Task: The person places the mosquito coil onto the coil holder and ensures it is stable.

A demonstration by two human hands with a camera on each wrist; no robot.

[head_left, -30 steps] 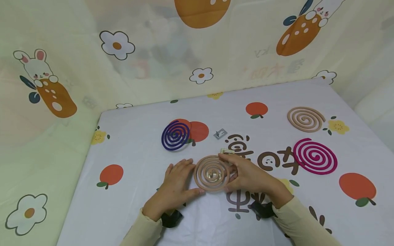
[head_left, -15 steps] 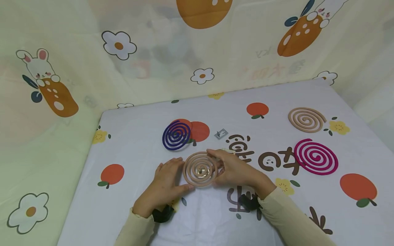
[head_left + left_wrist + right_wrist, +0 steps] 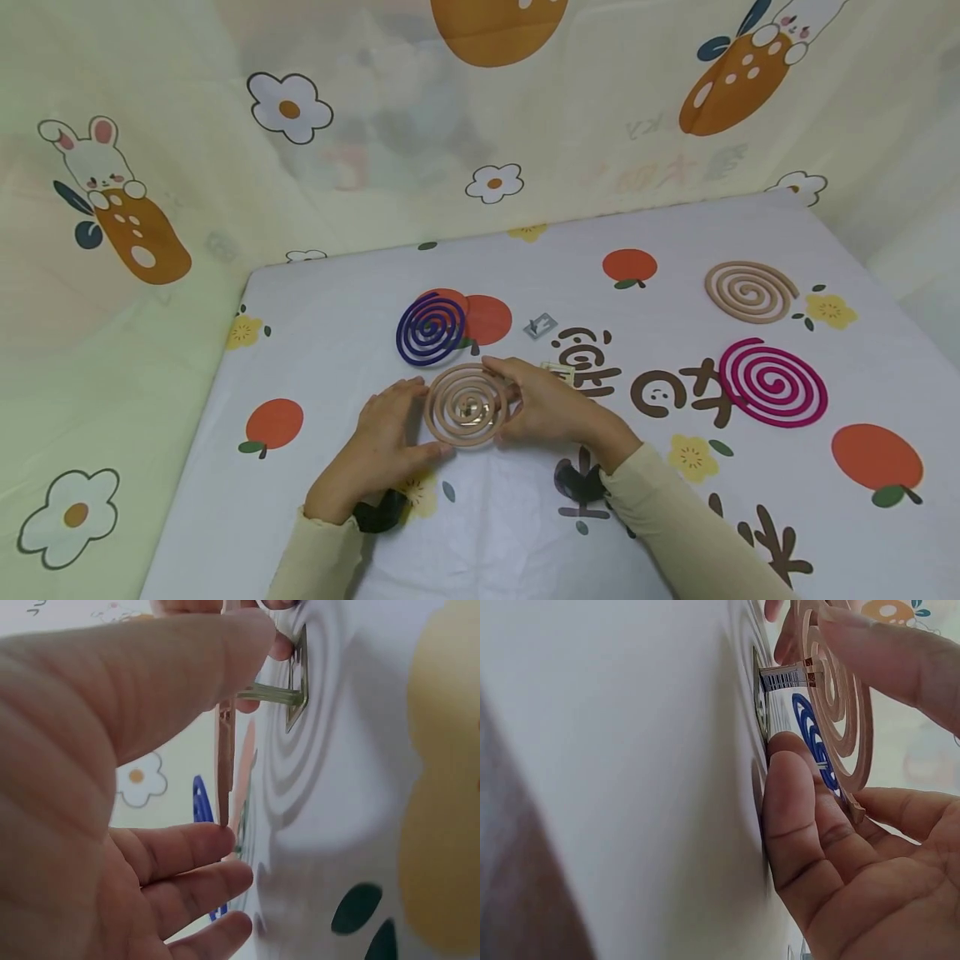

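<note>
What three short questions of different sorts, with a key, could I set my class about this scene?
1. Counting: how many spiral coils show in the head view?
2. True or false: the tan, round spiral coil between the left hand and the right hand lies flat on the white printed cloth.
3. Fill in: the coil nearest the other tan spiral coil, on the far right, is coloured ____.

Key:
1. Four: two tan, a dark-blue spiral coil and a magenta spiral coil.
2. False; both wrist views show it raised off the cloth.
3. Magenta.
</note>
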